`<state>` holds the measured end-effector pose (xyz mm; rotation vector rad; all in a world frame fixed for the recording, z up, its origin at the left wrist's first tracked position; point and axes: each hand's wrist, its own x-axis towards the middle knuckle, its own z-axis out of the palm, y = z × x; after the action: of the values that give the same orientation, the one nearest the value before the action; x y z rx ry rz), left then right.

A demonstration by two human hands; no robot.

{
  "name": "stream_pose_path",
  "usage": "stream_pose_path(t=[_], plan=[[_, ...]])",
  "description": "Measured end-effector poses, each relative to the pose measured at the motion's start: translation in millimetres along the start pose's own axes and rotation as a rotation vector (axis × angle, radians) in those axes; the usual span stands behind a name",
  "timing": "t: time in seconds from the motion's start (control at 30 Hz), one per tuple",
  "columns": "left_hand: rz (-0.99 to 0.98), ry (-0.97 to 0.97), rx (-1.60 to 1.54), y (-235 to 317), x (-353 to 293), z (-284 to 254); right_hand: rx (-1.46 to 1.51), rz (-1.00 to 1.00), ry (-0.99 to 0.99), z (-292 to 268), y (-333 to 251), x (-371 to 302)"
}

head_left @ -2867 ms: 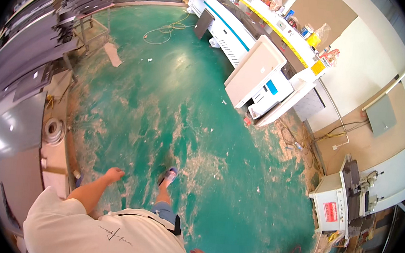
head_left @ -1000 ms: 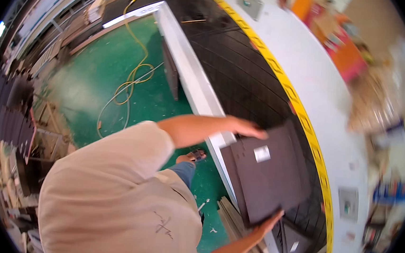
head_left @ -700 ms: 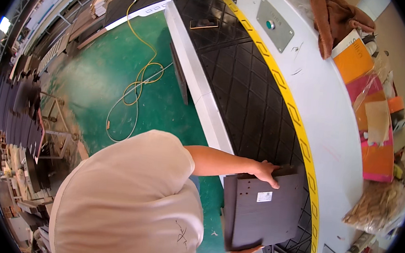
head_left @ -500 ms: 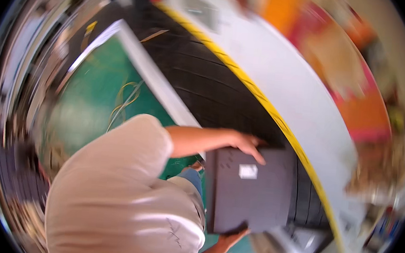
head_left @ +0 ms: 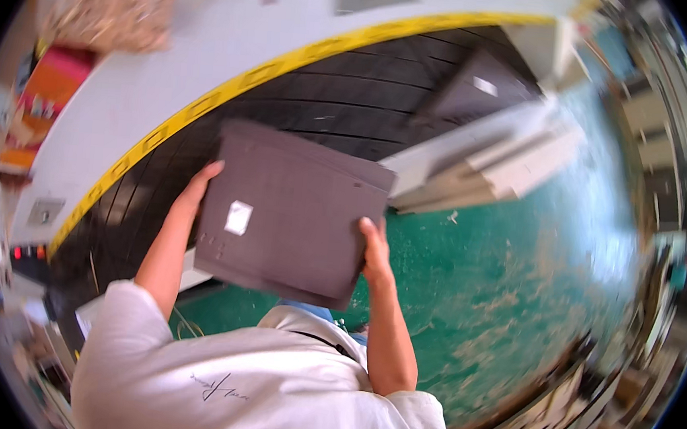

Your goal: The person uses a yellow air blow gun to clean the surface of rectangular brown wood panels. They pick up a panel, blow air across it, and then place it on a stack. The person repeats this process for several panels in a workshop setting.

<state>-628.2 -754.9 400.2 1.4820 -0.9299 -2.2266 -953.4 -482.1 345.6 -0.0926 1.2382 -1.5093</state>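
Observation:
In front of my body I hold flat, dark brown square panels (head_left: 295, 211), apparently a small stack, since more than one edge shows. A white label (head_left: 238, 217) is stuck on the top face, near its left side. My left hand (head_left: 203, 181) is closed on the left edge, and my right hand (head_left: 374, 253) grips the right edge with its thumb on top. The fingers underneath are hidden. Beyond the panels lies a black slatted conveyor (head_left: 345, 86). At its far right rests another dark panel (head_left: 478, 92) with a white label.
A yellow-marked edge (head_left: 249, 78) curves between the conveyor and a white surface (head_left: 126, 101). Pale boards or rails (head_left: 485, 157) stand right of the panels, by the green floor (head_left: 501, 267). Stacked material (head_left: 571, 402) lies at lower right, and a clear plastic-wrapped bundle (head_left: 110, 2) at upper left.
My view has swung round to the right. The panels, held earlier with one hand at the far edge and one at the near edge, are now gripped by their left and right sides.

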Motion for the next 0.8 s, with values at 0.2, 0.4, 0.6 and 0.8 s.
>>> stream_pose_path(t=[0.2,0.4,0.6,0.8], plan=[[0.136,-0.11,-0.038,-82,-74,37,-0.053,-0.102,-0.033,-66,-31,-99],[0.278,-0.246,0.016,-177,-143,175,-0.149,-0.138,0.006,-214,-28,-198],[0.043,-0.23,0.172,-216,-206,346,-0.021,-0.222,-0.064,-356,-55,-291],[0.263,-0.35,0.464,-328,-197,493,0.009,-0.267,0.081,-537,-51,-398]])
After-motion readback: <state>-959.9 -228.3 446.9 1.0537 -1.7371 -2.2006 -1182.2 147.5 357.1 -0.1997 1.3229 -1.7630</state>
